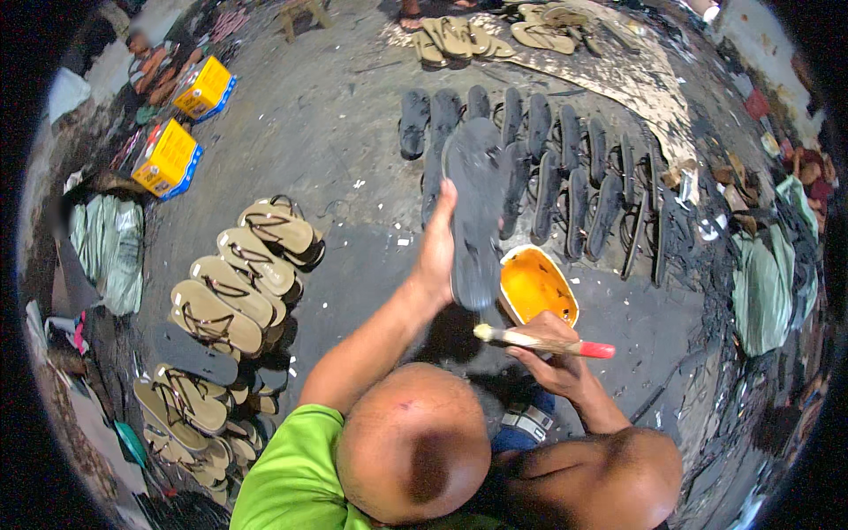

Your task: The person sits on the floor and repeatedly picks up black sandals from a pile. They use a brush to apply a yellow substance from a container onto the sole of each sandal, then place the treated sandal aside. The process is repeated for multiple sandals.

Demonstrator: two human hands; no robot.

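Note:
My left hand [435, 252] is closed on the edge of a black sandal sole [475, 212], holding it upright above the floor, one broad face showing. The sole is slightly blurred, and its other side is hidden. My right hand [549, 340] grips a brush [598, 351] with a red handle end and a pale tip just below the sole. I cannot tell whether the brush touches it. Beside the sole, to the right, stands a white-rimmed tub [536, 281] with an orange-yellow inside and dark flecks.
Rows of black sandals [574, 208] stand beyond the tub. Tan sandals [221, 318] lie stacked at left, more tan sandals [455, 40] at the far side. Two yellow-blue boxes [168, 159] sit far left. A green sack [764, 291] is at right. Another person [155, 66] is upper left.

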